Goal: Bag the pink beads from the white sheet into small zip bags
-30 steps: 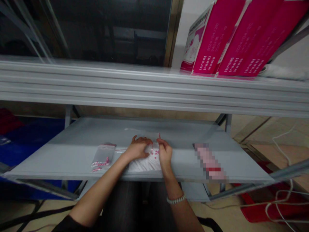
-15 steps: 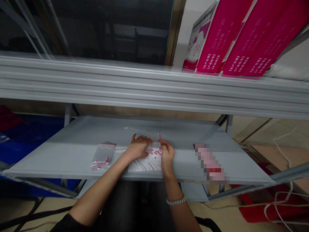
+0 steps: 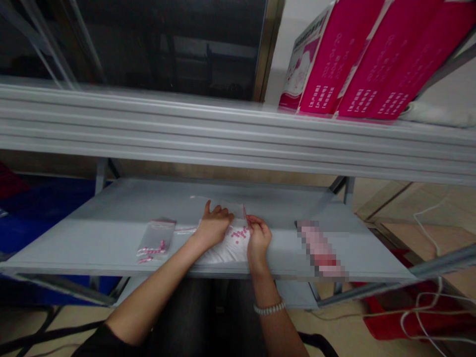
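My left hand [image 3: 215, 227] rests over a white sheet or packet [image 3: 223, 252] near the table's front edge. Its fingers curl down, the thumb sticks out, and what its fingertips hold, if anything, is hidden. Several small pink round pieces [image 3: 238, 235] lie loose on the white surface between my hands. On the right side, my right hand [image 3: 259, 238] pinches the red-striped edge of a clear zip bag [image 3: 235, 210]. Left of my forearm lies another zip bag [image 3: 157, 237] with a red seal and pink pieces near its bottom.
The grey table [image 3: 111, 213] stands below a ribbed metal rail [image 3: 186, 131]. A blurred-out pink, phone-shaped item [image 3: 320, 248] lies at the right. Pink boxes [image 3: 345, 64] stand above the rail. White cables [image 3: 416, 312] and a red bin [image 3: 379, 312] are at the lower right.
My right hand's fingers have spread slightly at the bag's edge. My left hand has barely moved. The whole view has shifted a little.
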### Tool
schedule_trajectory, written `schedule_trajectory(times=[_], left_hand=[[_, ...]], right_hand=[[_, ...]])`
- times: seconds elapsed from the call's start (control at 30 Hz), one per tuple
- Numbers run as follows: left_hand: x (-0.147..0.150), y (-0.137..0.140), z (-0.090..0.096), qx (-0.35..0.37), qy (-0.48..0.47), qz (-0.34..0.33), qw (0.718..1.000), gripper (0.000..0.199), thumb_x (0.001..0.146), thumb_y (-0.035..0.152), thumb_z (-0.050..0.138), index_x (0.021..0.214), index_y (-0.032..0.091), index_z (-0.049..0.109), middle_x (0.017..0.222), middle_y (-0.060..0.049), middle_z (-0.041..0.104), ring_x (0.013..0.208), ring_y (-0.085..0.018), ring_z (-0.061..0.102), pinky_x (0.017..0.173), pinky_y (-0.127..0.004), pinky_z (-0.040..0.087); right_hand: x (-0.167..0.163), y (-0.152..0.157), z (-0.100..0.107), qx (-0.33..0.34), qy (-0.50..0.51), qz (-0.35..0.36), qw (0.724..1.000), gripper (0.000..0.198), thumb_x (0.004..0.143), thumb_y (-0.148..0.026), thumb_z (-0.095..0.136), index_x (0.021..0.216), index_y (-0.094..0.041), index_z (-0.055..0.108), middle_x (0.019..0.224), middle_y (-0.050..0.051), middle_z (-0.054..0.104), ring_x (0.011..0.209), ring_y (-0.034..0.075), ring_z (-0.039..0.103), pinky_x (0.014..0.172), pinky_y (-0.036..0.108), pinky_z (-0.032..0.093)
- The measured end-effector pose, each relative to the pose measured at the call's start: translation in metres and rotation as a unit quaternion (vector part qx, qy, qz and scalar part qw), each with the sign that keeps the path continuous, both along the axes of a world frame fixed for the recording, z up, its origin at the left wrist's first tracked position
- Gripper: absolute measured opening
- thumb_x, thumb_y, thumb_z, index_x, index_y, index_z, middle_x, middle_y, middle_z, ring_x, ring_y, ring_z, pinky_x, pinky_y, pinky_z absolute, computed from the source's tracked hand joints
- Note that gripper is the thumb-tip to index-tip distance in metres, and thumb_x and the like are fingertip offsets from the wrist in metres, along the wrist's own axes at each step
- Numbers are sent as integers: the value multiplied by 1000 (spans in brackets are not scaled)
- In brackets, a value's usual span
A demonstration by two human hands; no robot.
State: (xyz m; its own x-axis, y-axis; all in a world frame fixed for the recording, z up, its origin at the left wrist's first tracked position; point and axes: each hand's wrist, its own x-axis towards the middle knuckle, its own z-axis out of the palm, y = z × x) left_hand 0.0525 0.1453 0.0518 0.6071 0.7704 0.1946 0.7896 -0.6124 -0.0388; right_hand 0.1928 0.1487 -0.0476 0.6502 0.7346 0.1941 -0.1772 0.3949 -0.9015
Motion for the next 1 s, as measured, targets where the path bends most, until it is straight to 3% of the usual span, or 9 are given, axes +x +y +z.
schedule_trajectory(times=[0.17, 0.33, 0.43, 0.53, 0.67, 0.8, 0.9, 1.0], left_hand=[[-1, 0, -2, 18, -15, -2, 1000, 30, 79, 4, 56, 100, 20, 68, 103, -12, 70, 109, -32, 59, 109, -64, 21], [-10, -8, 0, 41, -62, 32, 997, 36, 76, 5, 61, 107, 23, 67, 108, -10, 70, 109, -32, 59, 111, -62, 20], [-16, -24, 0, 63, -110, 77, 989, 43, 80, 16, 65, 122, 21, 58, 119, -12, 67, 112, -33, 58, 108, -60, 27], [-17, -46, -8, 67, -180, 107, 976, 44, 83, 30, 64, 124, 20, 53, 116, -12, 67, 107, -30, 61, 100, -51, 39], [-17, -72, -24, -6, -360, 115, 926, 49, 74, 24, 68, 120, 19, 52, 103, -9, 67, 95, -27, 63, 89, -44, 46], [-24, -86, -29, -148, -497, 92, 850, 56, 67, 27, 73, 118, 20, 54, 90, -3, 65, 85, -22, 63, 80, -35, 50], [-32, -90, -25, -257, -561, 81, 783, 33, 74, 33, 67, 103, 18, 62, 82, -2, 65, 81, -20, 64, 77, -31, 50], [-37, -92, -21, -303, -576, 92, 753, 22, 81, 37, 59, 78, 16, 66, 73, -3, 65, 72, -18, 62, 69, -28, 47]], right_hand=[[-1, -3, 6, -6, -19, -12, 1000, 22, 71, -30, 51, 77, -15, 67, 75, 7, 70, 77, 21, 63, 75, 36, 49], [-3, -19, 29, -17, -55, -27, 998, 20, 71, -28, 54, 82, -16, 65, 83, 8, 69, 82, 21, 63, 82, 36, 49], [-11, -42, 46, -23, -82, 18, 996, 23, 72, -27, 61, 90, -15, 66, 91, 9, 70, 83, 21, 65, 76, 33, 52], [-22, -66, 55, -38, -102, 111, 988, 36, 68, -29, 71, 101, -16, 67, 96, 9, 71, 81, 21, 67, 68, 30, 55], [-29, -89, 59, -86, -120, 274, 950, 19, 75, -35, 67, 81, -17, 69, 75, 4, 70, 68, 18, 65, 61, 26, 51], [-18, -103, 62, -106, -153, 306, 934, 27, 83, -38, 60, 67, -16, 63, 61, 0, 62, 58, 14, 57, 54, 23, 44], [-7, -112, 67, -111, -192, 360, 906, 31, 86, -39, 58, 66, -16, 63, 59, 0, 62, 56, 14, 56, 54, 23, 43], [1, -120, 72, -115, -230, 377, 890, 34, 87, -40, 58, 64, -16, 64, 59, 2, 63, 57, 15, 59, 57, 23, 45]])
